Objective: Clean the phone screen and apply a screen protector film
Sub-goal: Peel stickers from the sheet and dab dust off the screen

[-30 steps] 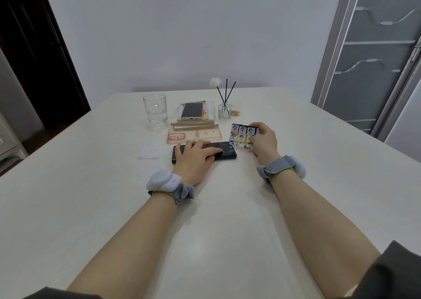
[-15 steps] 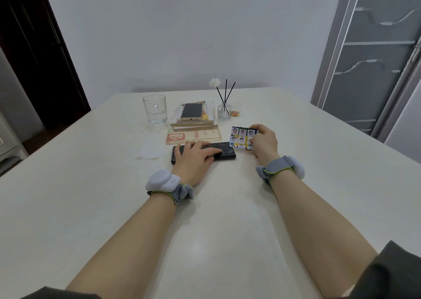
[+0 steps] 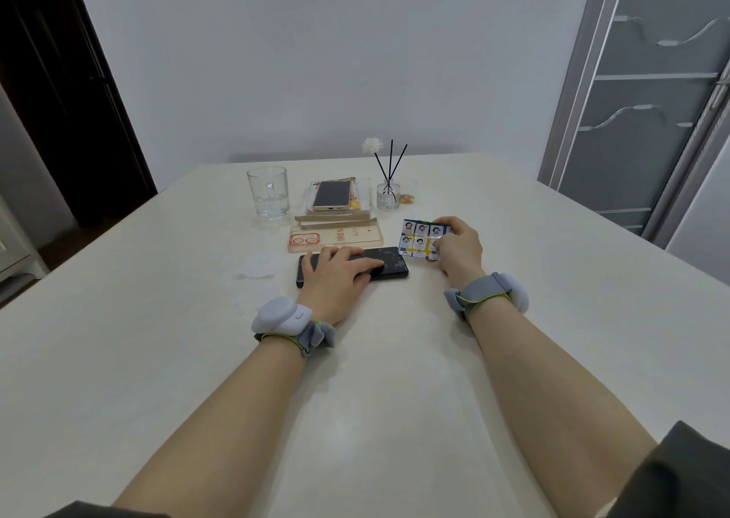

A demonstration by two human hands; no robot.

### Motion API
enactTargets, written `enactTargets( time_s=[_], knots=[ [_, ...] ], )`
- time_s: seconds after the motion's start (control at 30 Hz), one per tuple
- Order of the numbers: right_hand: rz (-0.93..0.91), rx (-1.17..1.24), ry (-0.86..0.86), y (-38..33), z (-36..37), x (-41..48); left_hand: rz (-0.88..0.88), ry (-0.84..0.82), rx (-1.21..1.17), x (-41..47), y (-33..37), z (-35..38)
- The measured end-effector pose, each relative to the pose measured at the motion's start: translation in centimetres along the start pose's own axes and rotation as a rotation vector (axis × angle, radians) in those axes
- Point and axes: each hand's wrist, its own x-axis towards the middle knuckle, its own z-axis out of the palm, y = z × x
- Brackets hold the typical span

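While left hand [image 3: 335, 276] lay flat-fingered on phone [image 3: 395, 268], right hand [image 3: 460, 247] pinched card [image 3: 416, 237]; screen looked blotchy, smoothing likely remained.

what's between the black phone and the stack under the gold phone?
Head view: a clear phone case lies flat between the black phone and the stack; nothing else there.

The phone [image 3: 391, 266] lies flat on the desk [image 3: 395, 399], the left grip [image 3: 335, 276] resting on its left half. Just beside its far right corner, the right grip [image 3: 460, 247] pinches a card [image 3: 416, 237]. Directly behind the phone lies a phone case [image 3: 335, 237]. Behind that is a stack [image 3: 335, 219] carrying a second phone [image 3: 332, 195]. A glass [image 3: 268, 191] stands behind-left of the phone, a reed bottle [image 3: 388, 195] behind-right, and a wipe [image 3: 256, 266] lies to its left.
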Motion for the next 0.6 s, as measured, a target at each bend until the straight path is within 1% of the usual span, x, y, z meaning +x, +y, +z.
enactTargets(
  time_s=[0.27,0.4,0.5,0.6],
  knots=[
    [-0.014,-0.03,-0.002,-0.2,-0.1,-0.1,0.0,-0.004,0.018,0.0,0.1,-0.1],
    [0.001,0.015,0.015,-0.3,-0.1,-0.4,-0.014,-0.003,0.026,-0.1,0.1,-0.2],
    [0.008,0.052,0.015,-0.4,0.2,-0.8,-0.096,0.042,0.05,-0.2,0.0,-0.4],
    [-0.007,0.0,0.013,-0.5,0.7,-1.3,-0.242,0.089,0.075,-0.4,-0.6,-1.0]
  ],
)
